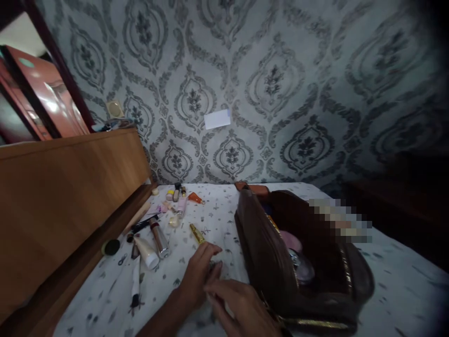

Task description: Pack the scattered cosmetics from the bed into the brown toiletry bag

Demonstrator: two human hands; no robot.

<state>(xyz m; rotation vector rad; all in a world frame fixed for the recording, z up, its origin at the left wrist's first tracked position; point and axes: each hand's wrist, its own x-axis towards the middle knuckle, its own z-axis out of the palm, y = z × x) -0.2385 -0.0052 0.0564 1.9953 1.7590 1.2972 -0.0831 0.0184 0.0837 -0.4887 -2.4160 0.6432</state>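
Observation:
My left hand (201, 269) and my right hand (242, 302) meet low in the middle, over a white patterned sheet. Their fingers are curled toward each other, and whatever may be between them is hidden. Just beyond my left fingers lies a gold tube (197, 233), resembling a lipstick. Close to my right hand stands a brown handbag (256, 243), unzipped, with a round pink item (291, 241) and a clear-lidded container (304, 271) inside. To the left lie a cream tube (145, 252), a clear cosmetic bottle (159, 238) and a white stick with a dark tip (135, 281).
Further back sit an orange pouch-like item (195, 198), a pink tube (181, 206) and several small bottles (176, 194). A round dark-topped item (111, 247) rests by the wooden board (77, 187) on the left. A patterned wall (231, 154) closes off the back.

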